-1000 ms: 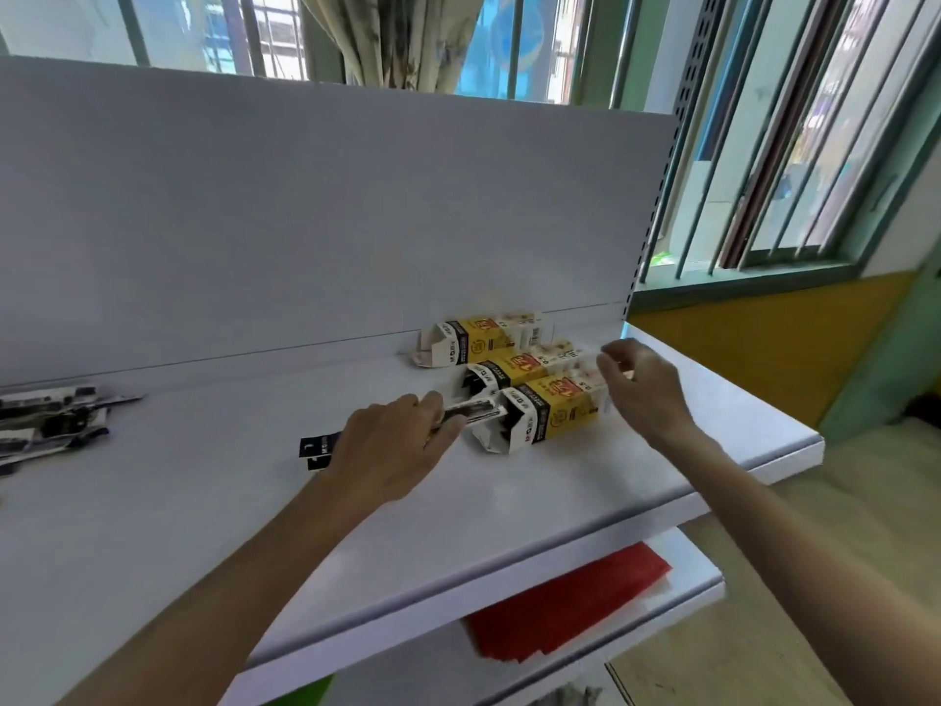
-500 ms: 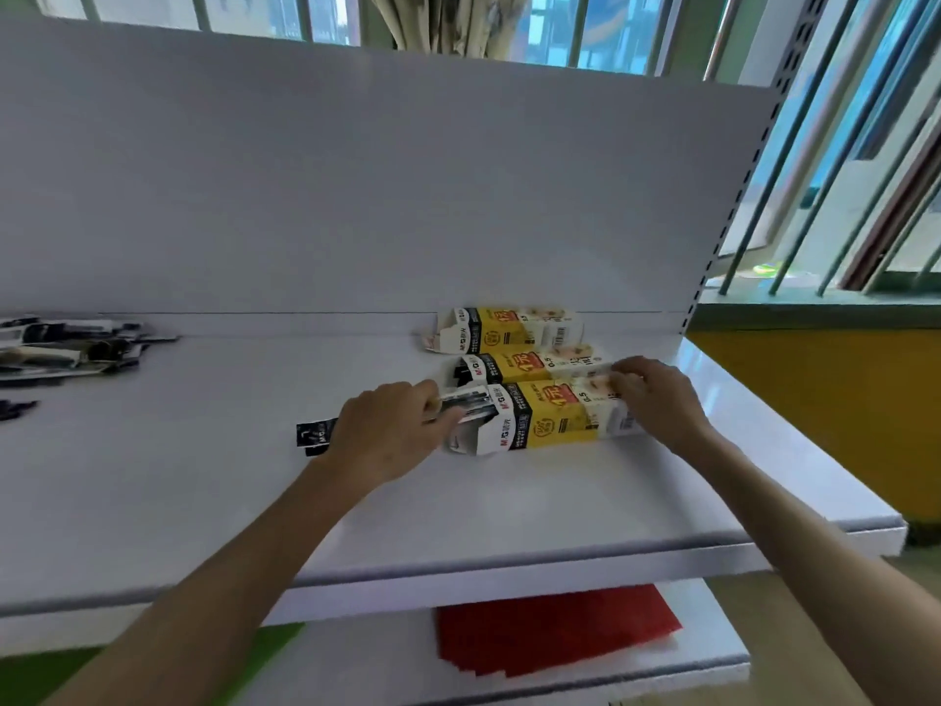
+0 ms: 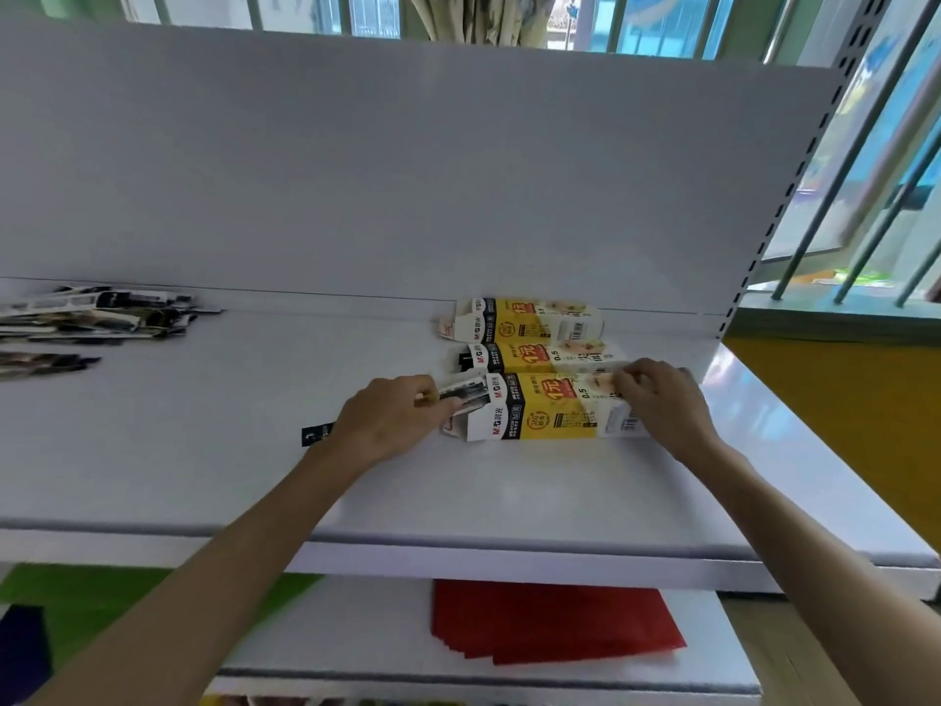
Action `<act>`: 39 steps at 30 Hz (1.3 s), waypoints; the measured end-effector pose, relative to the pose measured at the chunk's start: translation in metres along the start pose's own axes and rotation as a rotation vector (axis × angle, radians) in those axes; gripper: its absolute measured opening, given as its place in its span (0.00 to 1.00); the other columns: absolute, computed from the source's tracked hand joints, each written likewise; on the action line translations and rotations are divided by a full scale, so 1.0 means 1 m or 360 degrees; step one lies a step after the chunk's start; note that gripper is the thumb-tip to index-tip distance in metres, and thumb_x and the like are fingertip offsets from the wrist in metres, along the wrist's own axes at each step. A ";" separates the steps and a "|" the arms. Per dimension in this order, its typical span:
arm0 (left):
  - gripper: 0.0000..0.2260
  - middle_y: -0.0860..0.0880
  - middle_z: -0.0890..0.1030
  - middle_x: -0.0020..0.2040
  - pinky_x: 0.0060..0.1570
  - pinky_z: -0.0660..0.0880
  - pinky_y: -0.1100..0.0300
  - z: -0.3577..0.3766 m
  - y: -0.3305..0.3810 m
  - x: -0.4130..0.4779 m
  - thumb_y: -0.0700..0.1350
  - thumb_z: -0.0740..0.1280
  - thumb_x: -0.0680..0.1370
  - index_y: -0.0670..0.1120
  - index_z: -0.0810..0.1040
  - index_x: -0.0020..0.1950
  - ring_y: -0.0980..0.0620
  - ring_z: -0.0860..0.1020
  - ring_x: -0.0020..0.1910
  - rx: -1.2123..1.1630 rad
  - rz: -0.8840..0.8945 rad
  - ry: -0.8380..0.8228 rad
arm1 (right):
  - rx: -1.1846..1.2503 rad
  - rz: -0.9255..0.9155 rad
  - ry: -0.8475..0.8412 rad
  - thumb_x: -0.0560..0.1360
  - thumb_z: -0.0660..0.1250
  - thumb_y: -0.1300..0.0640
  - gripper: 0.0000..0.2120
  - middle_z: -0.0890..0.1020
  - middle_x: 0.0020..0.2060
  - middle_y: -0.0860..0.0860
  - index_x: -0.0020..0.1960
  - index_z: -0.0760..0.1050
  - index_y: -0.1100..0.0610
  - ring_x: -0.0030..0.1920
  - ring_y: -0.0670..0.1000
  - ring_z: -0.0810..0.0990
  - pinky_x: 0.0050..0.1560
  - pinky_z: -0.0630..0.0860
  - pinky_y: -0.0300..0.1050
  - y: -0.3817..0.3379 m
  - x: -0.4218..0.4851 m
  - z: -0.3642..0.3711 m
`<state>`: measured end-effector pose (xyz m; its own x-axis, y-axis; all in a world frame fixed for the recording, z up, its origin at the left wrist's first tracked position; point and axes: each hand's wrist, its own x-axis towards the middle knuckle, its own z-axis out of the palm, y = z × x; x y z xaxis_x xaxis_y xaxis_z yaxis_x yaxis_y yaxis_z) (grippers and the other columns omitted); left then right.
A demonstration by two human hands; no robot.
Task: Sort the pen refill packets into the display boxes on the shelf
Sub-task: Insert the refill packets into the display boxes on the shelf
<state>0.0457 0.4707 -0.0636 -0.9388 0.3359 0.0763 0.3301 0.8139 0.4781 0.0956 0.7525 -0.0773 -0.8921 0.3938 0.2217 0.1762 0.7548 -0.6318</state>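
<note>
Pinching one refill packet (image 3: 466,392) in my left hand (image 3: 387,420), tip inside the open mouth of the nearest display box (image 3: 540,407) | my right hand (image 3: 662,400) grips that box's other end | step: inserting | next: push straight in, box held steady | spare packets (image 3: 97,318) piled far left on the shelf (image 3: 203,450)

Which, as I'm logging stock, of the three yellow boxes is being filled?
The front box, nearest the shelf edge: the left hand holds a packet in its open end, the right hand steadies it.
</note>
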 end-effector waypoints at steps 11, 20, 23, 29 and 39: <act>0.17 0.46 0.77 0.49 0.42 0.63 0.57 0.004 -0.005 0.006 0.58 0.57 0.78 0.47 0.71 0.57 0.46 0.76 0.49 0.0857 0.0436 0.0496 | 0.0003 -0.0052 0.0005 0.77 0.58 0.48 0.08 0.79 0.44 0.49 0.46 0.74 0.50 0.50 0.54 0.74 0.41 0.79 0.54 0.005 0.003 0.002; 0.13 0.45 0.82 0.40 0.43 0.68 0.55 0.011 -0.001 0.002 0.55 0.66 0.75 0.46 0.75 0.50 0.45 0.78 0.42 0.1152 0.0427 0.0399 | 0.0045 -0.0063 0.0004 0.77 0.58 0.48 0.08 0.78 0.43 0.48 0.44 0.73 0.49 0.51 0.54 0.72 0.40 0.77 0.50 0.010 0.005 0.005; 0.16 0.45 0.80 0.53 0.50 0.64 0.54 0.018 0.001 0.007 0.55 0.53 0.81 0.46 0.70 0.59 0.44 0.74 0.54 0.1055 0.0267 0.0433 | 0.0066 -0.0057 -0.0009 0.76 0.58 0.47 0.09 0.78 0.42 0.48 0.42 0.73 0.49 0.50 0.55 0.74 0.39 0.77 0.50 0.011 0.006 0.004; 0.16 0.45 0.78 0.57 0.52 0.63 0.53 0.019 0.020 0.007 0.54 0.52 0.80 0.46 0.69 0.62 0.46 0.72 0.55 0.0891 0.0607 0.0257 | 0.0215 -0.0084 -0.0103 0.77 0.60 0.51 0.06 0.77 0.43 0.47 0.44 0.74 0.48 0.53 0.55 0.72 0.48 0.77 0.56 0.013 0.005 0.002; 0.10 0.43 0.81 0.51 0.41 0.71 0.62 0.010 0.015 0.006 0.42 0.69 0.74 0.42 0.81 0.54 0.46 0.78 0.49 -0.0034 0.0444 0.0176 | 0.0189 -0.0087 -0.0027 0.76 0.60 0.49 0.07 0.78 0.45 0.48 0.46 0.75 0.48 0.53 0.55 0.73 0.47 0.77 0.57 0.009 0.004 0.011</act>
<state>0.0457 0.4900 -0.0646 -0.8175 0.4906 0.3016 0.5758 0.6867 0.4436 0.0892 0.7547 -0.0905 -0.9061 0.3439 0.2464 0.0772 0.7070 -0.7029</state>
